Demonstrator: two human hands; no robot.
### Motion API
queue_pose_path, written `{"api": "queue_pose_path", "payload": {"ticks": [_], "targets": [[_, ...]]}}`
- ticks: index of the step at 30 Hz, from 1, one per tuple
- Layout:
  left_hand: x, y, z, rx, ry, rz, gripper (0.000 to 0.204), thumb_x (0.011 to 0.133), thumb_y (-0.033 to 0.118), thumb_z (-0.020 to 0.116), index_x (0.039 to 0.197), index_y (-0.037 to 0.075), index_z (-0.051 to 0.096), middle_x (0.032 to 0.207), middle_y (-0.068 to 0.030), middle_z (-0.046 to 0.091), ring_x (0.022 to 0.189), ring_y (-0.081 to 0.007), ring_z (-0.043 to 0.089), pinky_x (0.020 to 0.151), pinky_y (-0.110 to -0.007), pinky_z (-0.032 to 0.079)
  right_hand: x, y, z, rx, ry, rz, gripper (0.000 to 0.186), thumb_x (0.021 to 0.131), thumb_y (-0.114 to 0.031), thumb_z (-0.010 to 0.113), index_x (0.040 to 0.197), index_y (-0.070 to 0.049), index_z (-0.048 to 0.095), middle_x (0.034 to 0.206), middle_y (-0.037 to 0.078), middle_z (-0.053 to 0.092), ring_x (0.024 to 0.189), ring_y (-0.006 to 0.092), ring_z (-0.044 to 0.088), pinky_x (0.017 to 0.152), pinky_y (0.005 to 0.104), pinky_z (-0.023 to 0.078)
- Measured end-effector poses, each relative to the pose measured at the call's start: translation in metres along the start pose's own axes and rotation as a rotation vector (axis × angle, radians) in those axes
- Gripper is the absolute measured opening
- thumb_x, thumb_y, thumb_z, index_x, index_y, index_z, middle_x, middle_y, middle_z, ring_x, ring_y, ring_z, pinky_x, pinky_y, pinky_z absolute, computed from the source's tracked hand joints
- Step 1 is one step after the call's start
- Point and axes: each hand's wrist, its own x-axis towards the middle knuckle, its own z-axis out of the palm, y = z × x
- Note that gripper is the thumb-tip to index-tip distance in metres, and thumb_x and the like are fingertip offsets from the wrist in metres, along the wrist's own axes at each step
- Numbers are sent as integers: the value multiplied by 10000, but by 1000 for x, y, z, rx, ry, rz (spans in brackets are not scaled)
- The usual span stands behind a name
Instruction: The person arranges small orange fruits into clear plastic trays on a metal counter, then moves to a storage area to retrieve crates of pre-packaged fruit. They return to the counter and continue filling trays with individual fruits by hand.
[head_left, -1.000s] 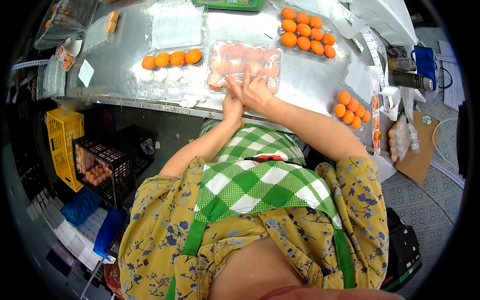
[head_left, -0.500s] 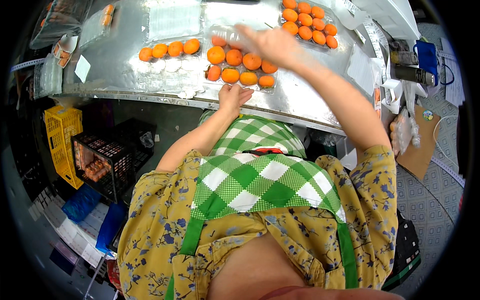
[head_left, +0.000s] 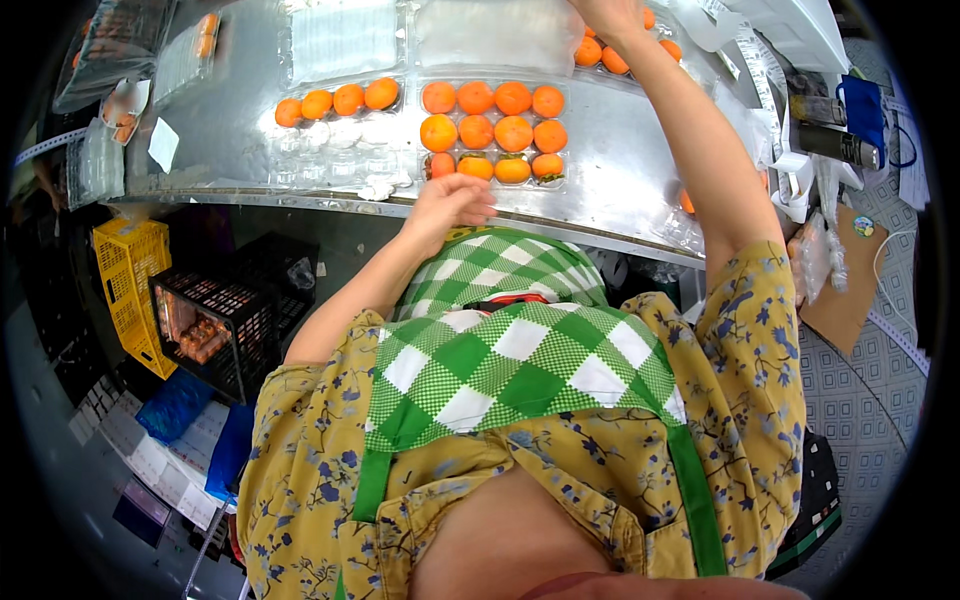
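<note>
Orange round fruits (head_left: 475, 132) are held in a clear plastic tray (head_left: 520, 187); at its front, the left hand (head_left: 452, 210) is loosely curled, seemingly empty; the cropped right hand (head_left: 608, 14) cannot be judged.

Open clr tray (head_left: 494, 115) w/ 12 oranges (head_left: 476, 132)

Green checked apron (head_left: 520, 375) covers yellow shirt (head_left: 740, 390) (floral)

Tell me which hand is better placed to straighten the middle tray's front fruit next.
Probably the left hand: it is by the front-row fruit, while the right hand is away at the picture's top edge, near other fruit.
</note>
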Motion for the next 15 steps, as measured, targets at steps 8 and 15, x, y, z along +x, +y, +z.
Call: {"api": "queue_pose_path", "payload": {"ticks": [8, 15], "targets": [[13, 22, -33, 639, 465, 681, 228, 832, 4, 551, 1037, 10, 649, 972, -123, 669, 828, -210, 655, 756, -304, 516, -4, -2, 3, 223, -63, 98, 393, 821, -122, 574, 1211, -122, 523, 923, 207, 627, 873, 372, 604, 773, 444, 478], [70, 74, -46, 1063, 330, 981, 475, 793, -65, 456, 1256, 32, 505, 1287, -190, 506, 1237, -324, 445, 1024, -400, 374, -28, 10, 14, 365, 25, -131, 494, 819, -99, 584, 1298, -104, 460, 1011, 195, 650, 923, 337, 629, 837, 422, 489]]}}
